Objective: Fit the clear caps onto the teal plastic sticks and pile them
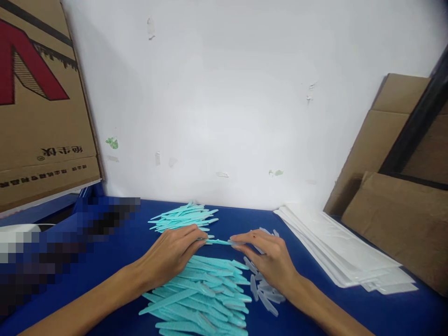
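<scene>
Between my two hands a thin turquoise stick is held level above the table. My left hand pinches its left end with thumb and fingertips. At its right end, my right hand pinches a small translucent piece that meets the stick; the fingers partly hide it. Below the hands lies a large pile of turquoise sticks, and a smaller turquoise pile sits farther back. Several loose translucent caps lie beside and partly under my right hand.
White flat bags or sheets are stacked on the blue table at the right. Brown cardboard stands beyond them. A large printed carton is at the left, and a white wall rises behind the table.
</scene>
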### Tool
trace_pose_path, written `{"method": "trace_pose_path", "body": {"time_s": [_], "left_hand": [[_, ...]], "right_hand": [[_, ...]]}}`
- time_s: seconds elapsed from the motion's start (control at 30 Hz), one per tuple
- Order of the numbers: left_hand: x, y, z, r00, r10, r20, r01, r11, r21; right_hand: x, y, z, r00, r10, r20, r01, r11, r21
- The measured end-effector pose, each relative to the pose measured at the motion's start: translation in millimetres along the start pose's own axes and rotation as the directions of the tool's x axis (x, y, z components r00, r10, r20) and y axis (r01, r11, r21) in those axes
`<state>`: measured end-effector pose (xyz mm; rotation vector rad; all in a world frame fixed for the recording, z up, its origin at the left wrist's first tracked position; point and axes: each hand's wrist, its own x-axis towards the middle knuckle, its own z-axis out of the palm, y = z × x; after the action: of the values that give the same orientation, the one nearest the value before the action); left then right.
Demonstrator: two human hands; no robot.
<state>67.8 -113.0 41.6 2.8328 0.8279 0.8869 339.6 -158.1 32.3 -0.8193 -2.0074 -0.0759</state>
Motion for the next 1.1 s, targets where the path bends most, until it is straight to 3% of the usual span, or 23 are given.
{"method": "trace_pose_path", "body": {"time_s": [0.3,0.7,0.93,1.1], "left_hand": [[1,7,-4.4,0.988,-0.150,0.032,0.154,0.963,-0.221],[2,9,-6.1,0.988,-0.157,0.003,0.154,0.965,-0.211],[0,20,-1.3,0.991,-0.129,0.035,0.134,0.952,-0.276],[0,28,2.8,0.992,-0.129,0.011,0.126,0.944,-0.304]], "right_hand": [[5,-7,-2,0.997,0.057,-0.053,-0.052,0.994,0.097],[5,-5,-3,0.999,0.011,-0.046,-0.007,0.995,0.098],[4,-19,5,0.997,0.031,-0.066,-0.017,0.979,0.201],[4,-24,5,0.995,0.030,-0.100,-0.012,0.984,0.178]]}}
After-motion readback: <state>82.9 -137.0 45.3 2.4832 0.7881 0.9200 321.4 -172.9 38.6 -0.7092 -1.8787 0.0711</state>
